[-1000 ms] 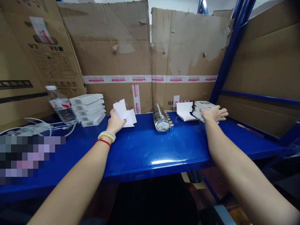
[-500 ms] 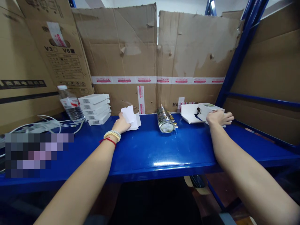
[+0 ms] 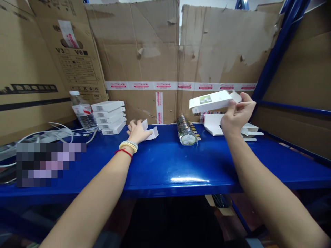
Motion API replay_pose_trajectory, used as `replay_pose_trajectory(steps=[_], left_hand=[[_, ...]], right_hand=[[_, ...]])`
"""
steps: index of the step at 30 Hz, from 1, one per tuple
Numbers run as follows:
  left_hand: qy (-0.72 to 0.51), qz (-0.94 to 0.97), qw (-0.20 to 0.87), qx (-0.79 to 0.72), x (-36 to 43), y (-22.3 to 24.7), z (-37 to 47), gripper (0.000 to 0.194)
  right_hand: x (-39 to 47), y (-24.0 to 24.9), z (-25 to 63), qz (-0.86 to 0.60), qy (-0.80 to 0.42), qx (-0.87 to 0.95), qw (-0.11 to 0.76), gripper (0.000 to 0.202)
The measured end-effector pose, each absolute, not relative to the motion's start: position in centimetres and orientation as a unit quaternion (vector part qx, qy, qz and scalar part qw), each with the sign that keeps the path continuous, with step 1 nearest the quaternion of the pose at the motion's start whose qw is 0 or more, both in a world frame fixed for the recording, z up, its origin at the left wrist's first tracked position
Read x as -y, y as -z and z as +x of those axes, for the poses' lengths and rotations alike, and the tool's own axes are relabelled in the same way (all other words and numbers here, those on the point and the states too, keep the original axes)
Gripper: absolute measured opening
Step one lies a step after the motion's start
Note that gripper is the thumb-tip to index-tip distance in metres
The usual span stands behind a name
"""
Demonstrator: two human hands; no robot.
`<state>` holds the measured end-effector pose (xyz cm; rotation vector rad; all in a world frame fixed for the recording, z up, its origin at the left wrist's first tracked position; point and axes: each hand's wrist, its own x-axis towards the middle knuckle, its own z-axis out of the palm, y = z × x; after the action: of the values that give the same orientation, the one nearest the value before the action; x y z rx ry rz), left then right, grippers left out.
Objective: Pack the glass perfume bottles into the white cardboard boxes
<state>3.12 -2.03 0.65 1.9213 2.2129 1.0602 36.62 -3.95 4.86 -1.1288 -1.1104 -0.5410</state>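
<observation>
One white box [image 3: 213,101] newly aloft in the right hand [image 3: 238,116].

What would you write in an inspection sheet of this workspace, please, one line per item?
Surface: glossy blue shelf, reflecting light.
Job's things: white carton, raised; folded white card; glass bottles in a row; stacked white boxes at left.
Clutter: plastic bottle beside the stack.
Hands: left hand, fingers spread at the card; right hand grips the carton.
Cables: white cables, loose at left.
Surroundings: cardboard behind, blue post at right.
</observation>
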Motion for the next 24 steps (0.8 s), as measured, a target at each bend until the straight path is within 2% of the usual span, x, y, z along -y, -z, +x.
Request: replay_pose_trajectory(steps=[2,6,10,14,18,21,24], left_hand=[[-0.426,0.632,0.057,-0.644,2.4,-1.4,4.0,0.078],[-0.516,0.662,0.285,-0.463,3.0,-2.3,5.7,0.058],[-0.486,0.671,0.445,-0.341,4.1,-2.3,7.0,0.065],[-0.403,0.662,0.575,-0.263,5.1,-2.0,7.8,0.059],[-0.414,0.641,0.59,-0.262,5.1,-1.9,8.1,0.057],[-0.479,0.63,0.541,-0.284,4.6,-1.9,7.8,0.056],[-0.516,0.639,0.487,-0.297,4.5,-2.1,7.5,0.056]], right_hand=[[4.4,-4.8,34.8,-0.462,0.185,0.521,0.693,0.012],[4.8,-4.0,31.9,-0.417,0.053,0.584,0.695,0.009],[4.8,-2.9,29.9,-0.387,-0.046,0.631,0.67,0.016],[4.5,-1.7,28.6,-0.29,-0.115,0.647,0.696,0.032],[4.3,-0.9,28.0,-0.242,-0.146,0.667,0.69,0.032],[4.5,-0.8,28.2,-0.268,-0.162,0.685,0.658,0.031],[5.0,-1.0,28.3,-0.297,-0.201,0.694,0.624,0.044]])
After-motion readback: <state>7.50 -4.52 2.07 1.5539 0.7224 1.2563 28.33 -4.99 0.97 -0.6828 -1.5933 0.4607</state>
